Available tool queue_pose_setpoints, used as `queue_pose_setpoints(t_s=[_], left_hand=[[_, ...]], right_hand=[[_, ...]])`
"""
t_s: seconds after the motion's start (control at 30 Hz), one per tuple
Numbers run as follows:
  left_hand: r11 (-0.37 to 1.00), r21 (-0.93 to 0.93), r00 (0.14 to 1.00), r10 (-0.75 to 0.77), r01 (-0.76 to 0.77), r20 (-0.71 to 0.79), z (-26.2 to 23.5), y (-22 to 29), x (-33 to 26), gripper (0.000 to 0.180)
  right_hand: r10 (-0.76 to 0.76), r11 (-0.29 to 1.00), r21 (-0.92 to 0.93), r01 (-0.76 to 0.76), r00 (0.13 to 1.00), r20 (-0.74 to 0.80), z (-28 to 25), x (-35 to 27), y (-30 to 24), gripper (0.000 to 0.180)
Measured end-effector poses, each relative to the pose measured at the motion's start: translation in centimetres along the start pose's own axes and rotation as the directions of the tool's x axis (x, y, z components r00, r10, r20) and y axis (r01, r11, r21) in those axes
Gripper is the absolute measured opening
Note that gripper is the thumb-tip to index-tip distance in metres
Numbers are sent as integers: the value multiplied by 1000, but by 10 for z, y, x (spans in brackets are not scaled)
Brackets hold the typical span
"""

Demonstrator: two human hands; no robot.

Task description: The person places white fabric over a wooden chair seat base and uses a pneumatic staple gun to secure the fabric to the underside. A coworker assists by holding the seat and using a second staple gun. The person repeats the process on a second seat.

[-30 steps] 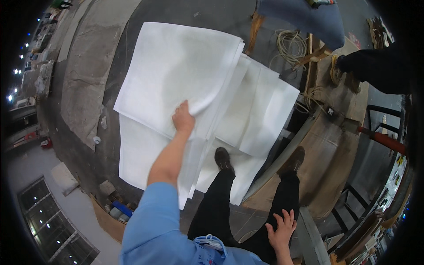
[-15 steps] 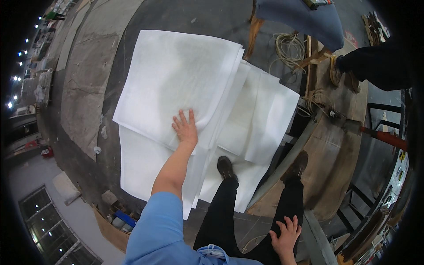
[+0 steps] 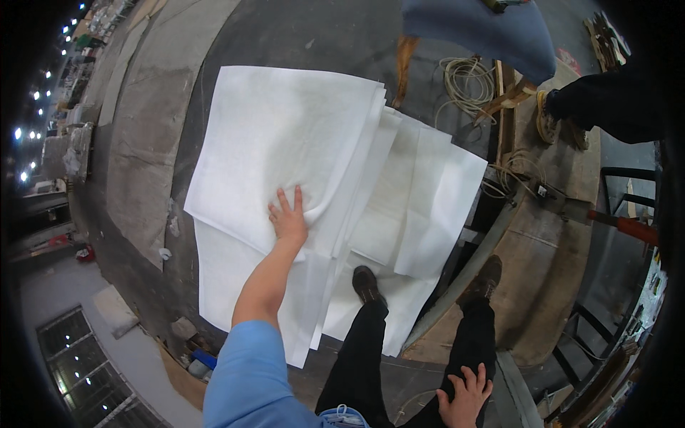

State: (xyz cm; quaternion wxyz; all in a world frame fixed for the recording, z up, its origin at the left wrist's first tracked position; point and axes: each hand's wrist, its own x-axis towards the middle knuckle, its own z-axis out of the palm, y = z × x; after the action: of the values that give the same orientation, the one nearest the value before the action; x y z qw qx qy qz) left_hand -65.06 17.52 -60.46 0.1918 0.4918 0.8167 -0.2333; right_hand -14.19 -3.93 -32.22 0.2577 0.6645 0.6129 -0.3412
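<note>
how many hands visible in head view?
2: the left hand, fingers spread on the top white sheet; the right hand, on the right trouser leg. Any others may be hidden.

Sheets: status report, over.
Left hand spread on sheets; right hand on right leg. Sheets overlapping unevenly. Left shoe on them.

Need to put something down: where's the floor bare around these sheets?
Mostly bare floor lies beyond the white sheets, between the grey mat and the blue fabric; a narrower strip separates mat and sheets. Right of the sheets is crowded: coiled cord, brown board.
</note>
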Motion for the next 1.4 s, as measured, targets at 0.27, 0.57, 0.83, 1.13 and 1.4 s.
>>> queue_pose_setpoints(t_s=[0.27,0.57,0.83,1.13,1.4], left_hand=[[992,-66,994,106,-104,29,-111,-59,-55,120],[1000,-21,933,-9,2,-360,-204,-135,-13,87],[873,-478,965,-35,-96,-259,-527,-216,-100,40],[627,-760,977,2,-169,-215,-685,-164,-304,56],[782,-571,966,157,-249,-206,-682,1,-419,45]], right_hand=[[-63,988,136,79,991,-121,-20,-1,18,43],[-5,986,165,28,990,-140,-21,12,5,40],[30,926,377,36,985,-167,-36,20,2,40],[196,746,665,-13,959,-202,-71,53,39,38],[62,525,794,307,916,-396,-156,105,114,37]])
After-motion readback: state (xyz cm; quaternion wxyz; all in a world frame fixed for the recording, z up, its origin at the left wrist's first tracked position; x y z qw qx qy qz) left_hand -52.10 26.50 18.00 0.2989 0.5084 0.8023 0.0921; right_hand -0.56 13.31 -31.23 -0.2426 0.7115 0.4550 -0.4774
